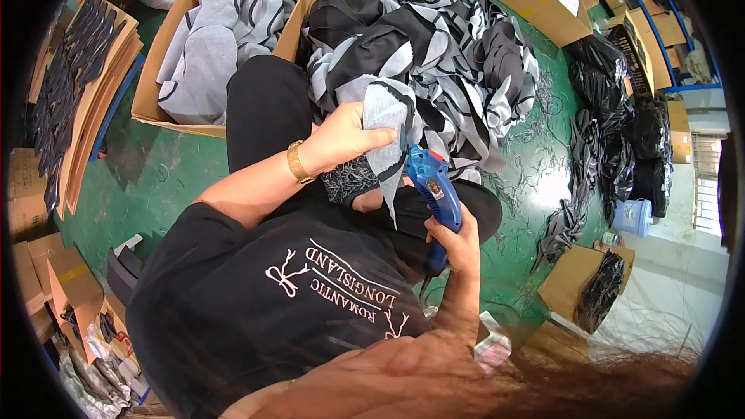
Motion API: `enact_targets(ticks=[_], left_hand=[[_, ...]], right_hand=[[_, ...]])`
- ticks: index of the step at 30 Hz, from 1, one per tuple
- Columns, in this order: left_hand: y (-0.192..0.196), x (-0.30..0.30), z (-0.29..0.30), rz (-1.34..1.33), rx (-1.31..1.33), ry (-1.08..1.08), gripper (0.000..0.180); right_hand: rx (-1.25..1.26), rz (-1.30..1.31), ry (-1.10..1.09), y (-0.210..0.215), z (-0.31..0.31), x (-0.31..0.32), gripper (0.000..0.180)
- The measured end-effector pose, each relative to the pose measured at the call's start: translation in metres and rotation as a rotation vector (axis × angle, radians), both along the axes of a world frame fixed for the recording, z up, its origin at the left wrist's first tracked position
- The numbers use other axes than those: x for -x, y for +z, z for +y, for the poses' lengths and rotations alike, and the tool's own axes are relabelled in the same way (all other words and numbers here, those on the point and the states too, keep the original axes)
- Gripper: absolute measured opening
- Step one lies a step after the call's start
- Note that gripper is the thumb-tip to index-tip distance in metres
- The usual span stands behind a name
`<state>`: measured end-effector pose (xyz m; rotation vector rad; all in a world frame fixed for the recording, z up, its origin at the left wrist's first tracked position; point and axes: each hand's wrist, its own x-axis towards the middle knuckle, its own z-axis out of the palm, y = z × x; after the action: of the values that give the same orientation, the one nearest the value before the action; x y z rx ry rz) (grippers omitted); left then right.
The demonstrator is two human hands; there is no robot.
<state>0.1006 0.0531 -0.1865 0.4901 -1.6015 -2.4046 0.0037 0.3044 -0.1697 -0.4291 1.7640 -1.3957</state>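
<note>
While the left hand (341,140) is closed around a grey and black fabric piece (386,120), pinching it near the top edge with thumb over fingers, the right hand (454,240) is wrapped tight on the handle of a blue trimmer (433,186), its nose pointing up to the hanging strip of the piece. Both hands are close together, just above the lap. I judge that the fabric is light, soft and limp, so it folds and hangs down wherever it is not held; holding it near the edge being worked, a little stretched, seems the best grip. It should not be fragile or slippery. The trimmer looks hard and rather light.

Behind the hands lies a big pile (434,46) of the same pieces on the green floor (155,178). To the left stands a cardboard box (151,81) with grey pieces in it. Black bundles (613,132) lie far right.
</note>
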Motion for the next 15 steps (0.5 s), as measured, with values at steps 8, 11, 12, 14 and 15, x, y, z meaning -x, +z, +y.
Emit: enact_targets(ticks=[8, 11, 12, 14, 15], left_hand=[[-0.002, -0.002, 0.006, 0.018, 0.118, -0.139, 0.021], [-0.008, 0.001, 0.013, 0.075, -0.01, -0.12, 0.023], [-0.013, 0.002, 0.013, 0.069, -0.031, -0.146, 0.027], [-0.01, 0.003, 0.019, 0.07, -0.009, -0.19, 0.029], [-0.009, 0.002, 0.022, 0.071, 0.013, -0.22, 0.031]], right_hand=[[0.061, 0.0, -0.029, 0.0, -0.016, 0.002, 0.032], [0.242, -0.029, -0.176, 0.0, -0.034, 0.006, 0.031], [0.247, 0.022, -0.193, 0.001, -0.041, 0.008, 0.031], [0.246, 0.118, -0.204, -0.003, -0.053, 0.012, 0.034], [0.241, 0.162, -0.191, -0.007, -0.058, 0.014, 0.035]])
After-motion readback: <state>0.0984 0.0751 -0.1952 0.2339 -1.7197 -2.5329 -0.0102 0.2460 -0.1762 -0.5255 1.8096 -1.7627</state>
